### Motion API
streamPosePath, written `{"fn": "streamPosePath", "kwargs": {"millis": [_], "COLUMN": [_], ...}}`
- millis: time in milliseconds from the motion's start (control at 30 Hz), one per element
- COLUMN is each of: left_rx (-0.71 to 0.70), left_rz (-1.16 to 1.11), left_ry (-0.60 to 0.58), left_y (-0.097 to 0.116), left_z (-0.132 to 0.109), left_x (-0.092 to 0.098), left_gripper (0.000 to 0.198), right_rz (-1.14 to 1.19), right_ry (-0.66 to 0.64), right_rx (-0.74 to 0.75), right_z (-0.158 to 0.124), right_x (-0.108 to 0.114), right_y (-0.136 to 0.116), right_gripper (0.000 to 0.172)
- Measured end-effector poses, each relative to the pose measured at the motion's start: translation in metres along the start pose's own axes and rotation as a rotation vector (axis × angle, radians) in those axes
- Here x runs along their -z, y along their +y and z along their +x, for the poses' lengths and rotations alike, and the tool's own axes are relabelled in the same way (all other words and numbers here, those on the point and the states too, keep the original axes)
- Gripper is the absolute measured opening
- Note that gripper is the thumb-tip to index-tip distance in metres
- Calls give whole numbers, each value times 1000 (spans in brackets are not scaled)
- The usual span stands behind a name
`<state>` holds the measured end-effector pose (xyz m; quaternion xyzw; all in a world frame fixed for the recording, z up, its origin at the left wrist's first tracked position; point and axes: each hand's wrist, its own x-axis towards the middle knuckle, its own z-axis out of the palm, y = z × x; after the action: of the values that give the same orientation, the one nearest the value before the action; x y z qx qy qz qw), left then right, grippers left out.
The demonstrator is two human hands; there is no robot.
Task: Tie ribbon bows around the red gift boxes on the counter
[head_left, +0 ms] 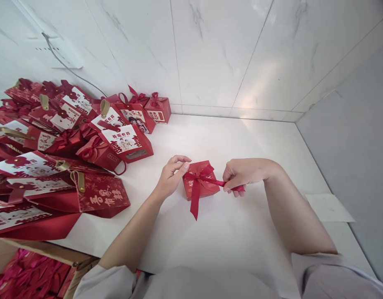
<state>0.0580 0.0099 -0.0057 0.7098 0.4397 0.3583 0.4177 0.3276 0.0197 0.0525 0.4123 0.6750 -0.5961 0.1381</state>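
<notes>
A small red gift box [203,192] sits on the white table in front of me, with a red ribbon [195,202] tied in a bow on its top. One ribbon tail hangs over the near side of the box. The other tail runs to the right, pulled taut into my right hand [241,174], whose fingers are closed round it; a bit of ribbon sticks out below them. My left hand [172,176] grips the box's far left corner, thumb on the top edge and fingers along the back. Part of that corner is hidden by the thumb.
Many red and white gift boxes [104,197] with handles and bows crowd the table's left side. A cardboard carton [81,270] of red ribboned things stands at lower left. A tiled wall [210,54] closes the back, with a grey cable [69,70]; a grey panel [350,137] bounds the right.
</notes>
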Motion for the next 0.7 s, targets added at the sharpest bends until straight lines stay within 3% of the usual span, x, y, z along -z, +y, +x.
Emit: {"fn": "streamPosePath", "kwargs": {"millis": [100, 167, 233, 333, 400, 433, 500, 600, 700], "left_rx": [-52, -72, -82, -37, 87, 172, 343, 503, 518], "left_rz": [-30, -50, -24, 185, 349, 387, 342, 171, 104], "left_ry": [-58, -81, -28, 174, 192, 122, -138, -550, -692], "left_y": [1, 3, 6, 16, 25, 29, 34, 37, 35], "left_z": [1, 1, 1, -4, -12, -16, -23, -29, -27], "left_x": [3, 6, 11, 21, 30, 33, 38, 34, 22], "left_gripper": [28, 16, 19, 20, 41, 49, 53, 51, 46], "right_rz": [-181, -253, -251, -208, -153, -114, -41, -21, -65], "right_ry": [201, 406, 544, 634, 668, 669, 635, 550, 498], "right_rx": [-77, -135, -142, -7, 160, 242, 366, 409, 384], "right_z": [-5, -12, -18, -20, -16, -13, -5, 5, 11], "right_x": [3, 5, 6, 3, 0, -2, -6, -8, -7], "right_y": [11, 19, 22, 11, -3, -10, -19, -22, -15], "right_gripper": [27, 40, 45, 38, 37, 38, 38, 36, 31]}}
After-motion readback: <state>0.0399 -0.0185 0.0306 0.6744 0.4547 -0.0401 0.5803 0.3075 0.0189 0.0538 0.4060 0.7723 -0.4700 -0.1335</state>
